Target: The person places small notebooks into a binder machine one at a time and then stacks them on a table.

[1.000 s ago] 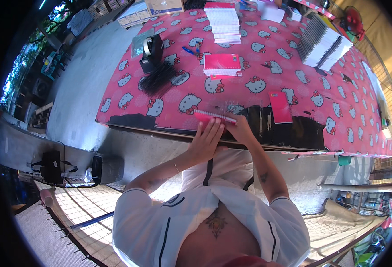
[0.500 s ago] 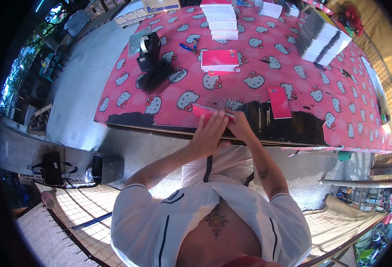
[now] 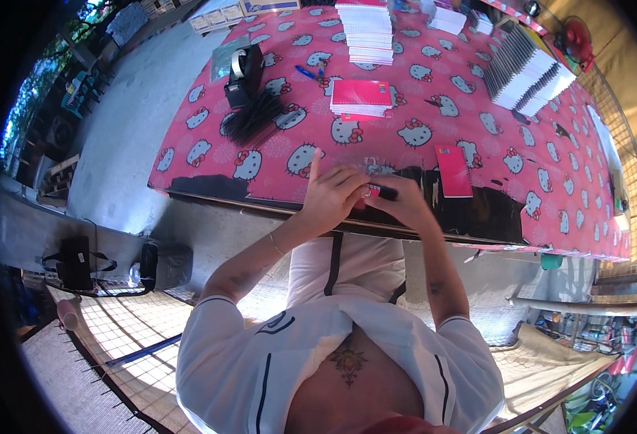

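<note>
A small pink spiral notebook (image 3: 361, 205) is mostly hidden between my two hands at the near table edge. My left hand (image 3: 331, 194) is closed on its left part, with one finger raised and the others bent over it. At its right end my right hand (image 3: 405, 202) is closed, thumb and fingers pinching. A dark patch shows between the right fingers; I cannot tell whether it is a thing held or the black tabletop. Right of the hands lies another pink notebook (image 3: 453, 171). Beyond them sits a low stack of pink notebooks (image 3: 362, 99).
Black wire spirals (image 3: 253, 119) lie left, beside a black tape dispenser (image 3: 244, 76). A blue pen (image 3: 307, 72) rests near the middle. Tall notebook stacks (image 3: 368, 36) stand at the back, and more spiral-bound stacks (image 3: 525, 69) at the right. The pink patterned cover (image 3: 405, 155) is torn near the edge.
The notebook's spiral edge, seen before, is now covered by my hands. My left hand has turned with one finger raised, and my right hand has shifted slightly right. The whole view has shifted slightly.
</note>
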`<action>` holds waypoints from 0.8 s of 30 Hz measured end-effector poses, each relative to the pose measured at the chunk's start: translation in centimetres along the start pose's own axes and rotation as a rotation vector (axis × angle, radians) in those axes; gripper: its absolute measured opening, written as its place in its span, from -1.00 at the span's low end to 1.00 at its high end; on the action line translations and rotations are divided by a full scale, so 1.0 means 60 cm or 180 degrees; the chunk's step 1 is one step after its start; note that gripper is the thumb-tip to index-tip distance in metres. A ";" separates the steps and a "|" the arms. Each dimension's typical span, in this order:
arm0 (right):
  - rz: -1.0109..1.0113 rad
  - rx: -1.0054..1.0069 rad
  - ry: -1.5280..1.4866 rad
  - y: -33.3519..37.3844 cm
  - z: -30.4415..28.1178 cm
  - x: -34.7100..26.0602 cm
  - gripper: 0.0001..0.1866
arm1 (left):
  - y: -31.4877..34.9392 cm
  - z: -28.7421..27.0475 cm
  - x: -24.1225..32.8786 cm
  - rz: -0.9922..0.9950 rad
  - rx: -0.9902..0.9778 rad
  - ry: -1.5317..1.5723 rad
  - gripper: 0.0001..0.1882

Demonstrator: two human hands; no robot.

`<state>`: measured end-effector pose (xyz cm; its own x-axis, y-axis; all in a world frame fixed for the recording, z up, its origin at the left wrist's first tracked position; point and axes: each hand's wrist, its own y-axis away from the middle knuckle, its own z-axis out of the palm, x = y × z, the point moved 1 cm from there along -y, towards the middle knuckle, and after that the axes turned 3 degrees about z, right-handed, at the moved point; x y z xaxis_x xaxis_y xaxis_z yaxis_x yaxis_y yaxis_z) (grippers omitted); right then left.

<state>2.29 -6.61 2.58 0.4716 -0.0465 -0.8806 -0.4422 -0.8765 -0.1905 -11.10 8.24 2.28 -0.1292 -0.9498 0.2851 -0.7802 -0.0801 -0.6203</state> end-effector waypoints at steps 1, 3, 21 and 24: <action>-0.0116 0.0024 -0.0149 0.008 -0.016 0.002 -0.72 | 0.000 -0.001 0.001 -0.0022 0.0108 0.0133 -0.80; -0.0070 -0.0049 -0.0162 0.006 -0.038 0.002 -0.74 | 0.000 -0.003 0.003 -0.0050 0.0048 0.0166 -0.78; 0.0289 0.1590 0.2094 0.111 -0.190 0.063 -0.34 | -0.156 0.038 0.043 0.0515 0.0415 0.0931 -0.73; 0.0668 0.1659 0.1951 0.149 -0.214 0.142 -0.34 | -0.202 0.156 0.053 0.1267 0.0175 0.1140 -0.72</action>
<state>12.15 -20.98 -1.06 0.6053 -0.5692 -0.5564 -0.7928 -0.4931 -0.3581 3.70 3.36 3.85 -0.6166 -0.7481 0.2454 -0.5963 0.2402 -0.7659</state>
